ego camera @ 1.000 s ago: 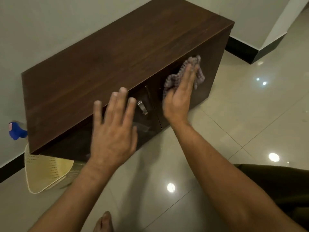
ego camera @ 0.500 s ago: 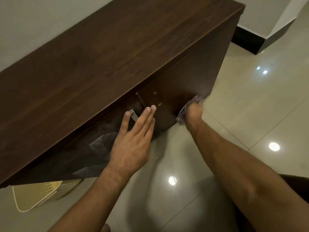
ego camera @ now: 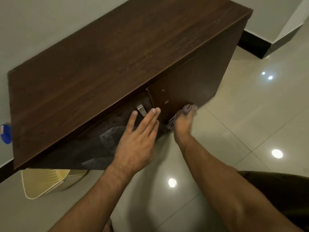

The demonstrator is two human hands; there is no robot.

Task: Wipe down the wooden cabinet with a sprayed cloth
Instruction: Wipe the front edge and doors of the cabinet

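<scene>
The dark wooden cabinet [ego camera: 117, 64] stands against the wall, and I look down on its top and front. My right hand [ego camera: 183, 125] presses a purple-grey cloth [ego camera: 178, 115] flat against the lower edge of the right door [ego camera: 192, 84], near the floor. The hand is blurred and hides most of the cloth. My left hand [ego camera: 135, 146] is held flat with straight fingers in front of the glossy left door [ego camera: 93, 144]. Its fingertips are beside the metal handle [ego camera: 141, 110], and whether they touch the door I cannot tell.
A blue spray bottle [ego camera: 5, 133] peeks out at the cabinet's left end. A pale yellow perforated basket [ego camera: 45, 183] sits on the floor below that end. Glossy floor tiles [ego camera: 242, 131] stretch to the right. My dark-clothed knee [ego camera: 284, 190] is at the right edge.
My right hand has slid the cloth down the right door from its upper part to its bottom edge. My left hand has moved right, toward the handle.
</scene>
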